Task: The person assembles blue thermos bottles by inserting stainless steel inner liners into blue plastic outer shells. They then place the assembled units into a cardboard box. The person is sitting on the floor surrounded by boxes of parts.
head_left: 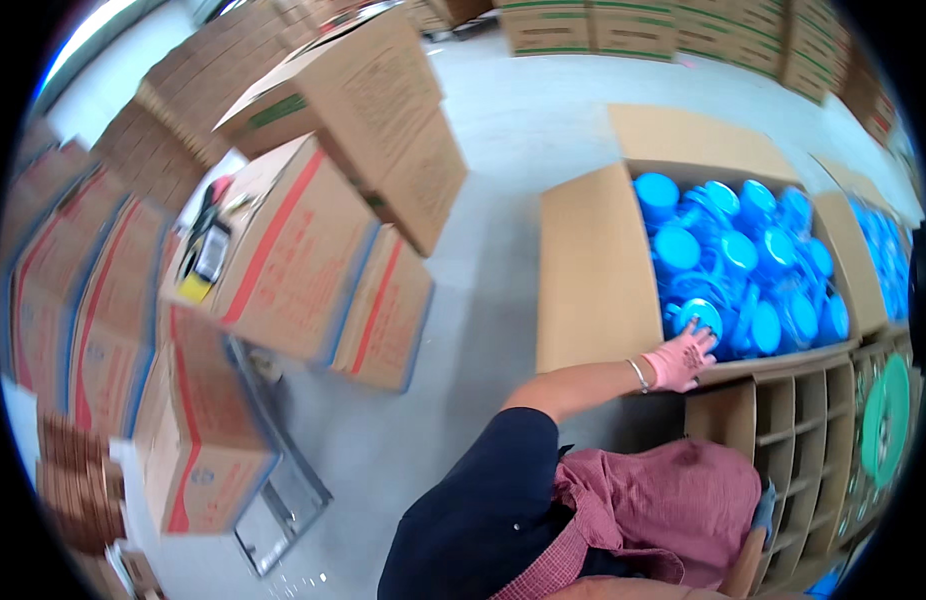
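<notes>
My left hand [681, 358], in a pink work glove, reaches over the near edge of an open cardboard carton [598, 270]. Its fingers are stretched and apart, the tips resting on a blue round-ended plastic piece [697, 318] at the carton's front left corner. Several more such blue pieces [735, 252], some with what look like curved handles, fill the carton under clear wrap. Low on the right, my right hand [765, 508] shows in part as a grey-blue glove beside the cardboard dividers [775, 440]. Its fingers are hidden behind my pink checked apron [673, 495].
A round green plastic piece [886, 420] lies over the divided carton at right. Another carton of blue pieces [883, 250] stands beyond. To the left, sealed cartons [293, 250] are stacked, with a tape dispenser [208, 255] on top. A metal trolley frame [293, 490] sits on the floor.
</notes>
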{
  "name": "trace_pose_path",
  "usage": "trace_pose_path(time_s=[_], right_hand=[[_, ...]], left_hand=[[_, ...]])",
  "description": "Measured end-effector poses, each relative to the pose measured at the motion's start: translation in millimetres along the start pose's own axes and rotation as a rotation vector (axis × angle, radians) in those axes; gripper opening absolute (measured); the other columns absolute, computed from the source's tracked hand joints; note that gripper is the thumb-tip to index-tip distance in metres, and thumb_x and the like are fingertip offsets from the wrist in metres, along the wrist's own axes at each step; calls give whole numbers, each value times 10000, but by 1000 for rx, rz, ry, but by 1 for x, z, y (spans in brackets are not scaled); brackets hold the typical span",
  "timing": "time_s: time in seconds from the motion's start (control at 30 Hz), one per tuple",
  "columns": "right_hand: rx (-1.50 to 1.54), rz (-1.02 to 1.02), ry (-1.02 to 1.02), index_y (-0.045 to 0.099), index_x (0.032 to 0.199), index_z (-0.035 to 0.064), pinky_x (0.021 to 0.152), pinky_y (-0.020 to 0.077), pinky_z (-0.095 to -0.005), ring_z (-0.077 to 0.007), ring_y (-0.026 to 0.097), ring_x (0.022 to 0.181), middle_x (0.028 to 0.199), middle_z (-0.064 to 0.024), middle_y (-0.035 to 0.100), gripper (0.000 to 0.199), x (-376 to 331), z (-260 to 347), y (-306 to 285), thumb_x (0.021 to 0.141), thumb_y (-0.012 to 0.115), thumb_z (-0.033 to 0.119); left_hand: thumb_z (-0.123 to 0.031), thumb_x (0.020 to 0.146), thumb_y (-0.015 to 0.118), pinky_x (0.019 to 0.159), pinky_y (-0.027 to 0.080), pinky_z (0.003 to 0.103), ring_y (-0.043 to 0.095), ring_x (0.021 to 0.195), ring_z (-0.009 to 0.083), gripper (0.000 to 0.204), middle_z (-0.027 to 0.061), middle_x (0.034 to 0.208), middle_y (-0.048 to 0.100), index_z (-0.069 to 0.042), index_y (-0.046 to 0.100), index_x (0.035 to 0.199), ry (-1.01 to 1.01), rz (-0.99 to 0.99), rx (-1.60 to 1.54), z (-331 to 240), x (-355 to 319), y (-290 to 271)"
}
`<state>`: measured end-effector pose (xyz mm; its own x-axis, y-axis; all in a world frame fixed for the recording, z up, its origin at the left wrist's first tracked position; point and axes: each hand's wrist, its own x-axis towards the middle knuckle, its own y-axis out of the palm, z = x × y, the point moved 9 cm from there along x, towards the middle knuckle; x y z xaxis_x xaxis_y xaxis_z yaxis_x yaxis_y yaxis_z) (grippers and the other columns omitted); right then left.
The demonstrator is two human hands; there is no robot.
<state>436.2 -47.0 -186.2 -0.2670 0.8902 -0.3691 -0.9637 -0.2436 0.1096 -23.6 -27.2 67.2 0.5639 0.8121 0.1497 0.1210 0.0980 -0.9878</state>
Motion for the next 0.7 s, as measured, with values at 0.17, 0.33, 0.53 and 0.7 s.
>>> trace_pose_path(time_s=[0.17,0.33,0.53,0.7], right_hand=[[-797,-183,102,609,1093,11,723,469,-371,-256,571,818,1003,-153,636,368,-1,10,-30,906,569,325],[-950,-171,110,625,1035,9,682,467,-371,-232,558,760,926,-124,640,339,10,13,-38,907,566,318],[-1016,-221,41,645,945,7,623,458,-378,-205,537,683,812,-85,634,312,14,18,-48,907,564,306],[-870,-353,-17,662,836,14,555,434,-383,-189,522,598,691,-58,616,268,-9,55,-16,880,585,266]], left_hand=[[-455,782,614,1091,176,616,270,1356,390,580,247,1417,350,-82,565,1223,-13,44,11,-3,11,4],[-457,788,608,1108,149,601,232,1379,387,579,251,1436,323,-73,566,1219,-3,94,-4,-5,16,2],[-447,819,585,1109,155,592,240,1380,369,535,226,1442,331,-54,593,1183,-22,85,63,-5,24,11],[-436,827,578,1092,192,593,270,1364,366,527,218,1436,350,-50,597,1186,-59,111,85,-4,22,9]])
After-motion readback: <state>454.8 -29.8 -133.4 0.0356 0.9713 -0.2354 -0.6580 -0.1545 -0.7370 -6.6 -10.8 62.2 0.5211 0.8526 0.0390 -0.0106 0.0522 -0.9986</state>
